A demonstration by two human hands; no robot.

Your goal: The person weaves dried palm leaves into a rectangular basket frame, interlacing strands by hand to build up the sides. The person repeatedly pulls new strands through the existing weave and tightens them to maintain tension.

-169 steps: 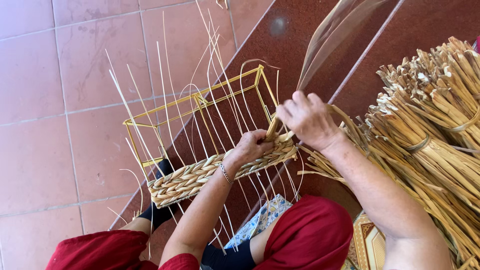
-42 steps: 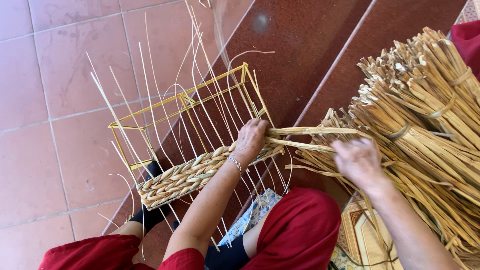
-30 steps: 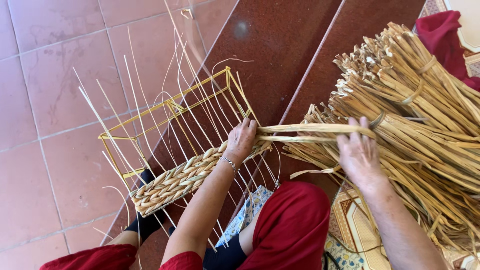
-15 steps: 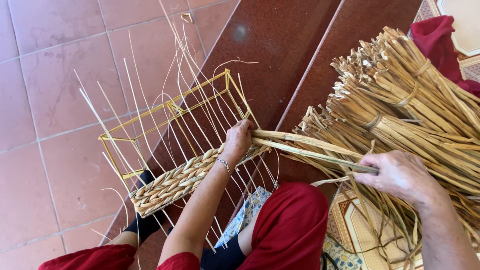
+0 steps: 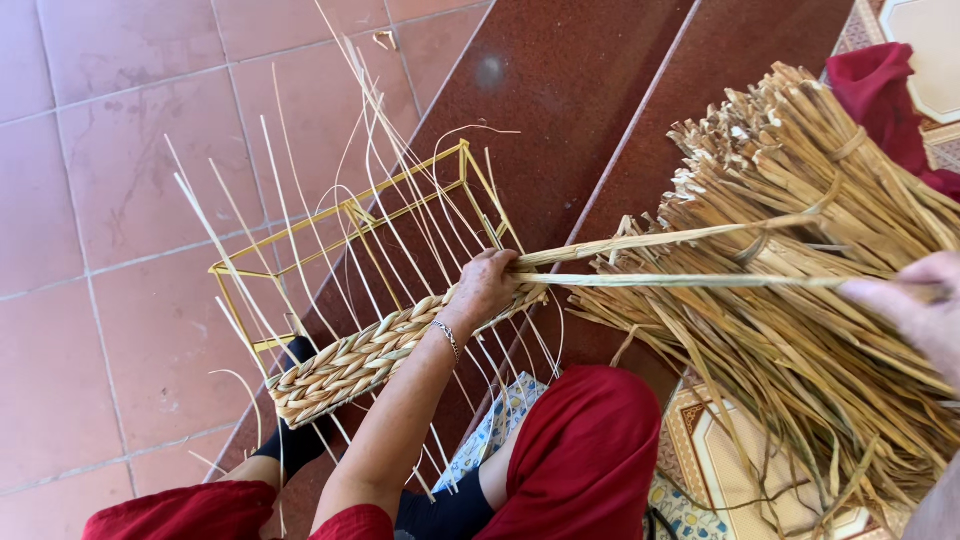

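Straw-coloured strands are filling the middle of the frame. The left hand (image 5: pixel 487 288) is pressing down on the woven band (image 5: pixel 375 352) at the centre, fingers curled shut around the ends of two long flat strands (image 5: pixel 680 258). It seems to be pinning them there so the weave is not slipping loose.

The right hand (image 5: pixel 915 312) is sitting at the right edge of the frame, partly cut off. It looks closed on the far end of the lower strand, pulling it straight and tight, though the fingers are hard to see.

The woven band is thick and bumpy, like a braid, and it is running along the bottom of a thin yellow wire frame (image 5: pixel 345 232) shaped like a box. Many pale thin sticks (image 5: pixel 290 215) are poking up and out from the frame like whiskers.

A big bundle of dry strands (image 5: pixel 800 230) is lying in the upper right, tied with a strand so it is staying together. Everything is resting on a dark red step (image 5: pixel 560 110), beside the reddish floor tiles (image 5: pixel 100 150) on the left. Red trousers (image 5: pixel 585 455) are showing at the bottom.
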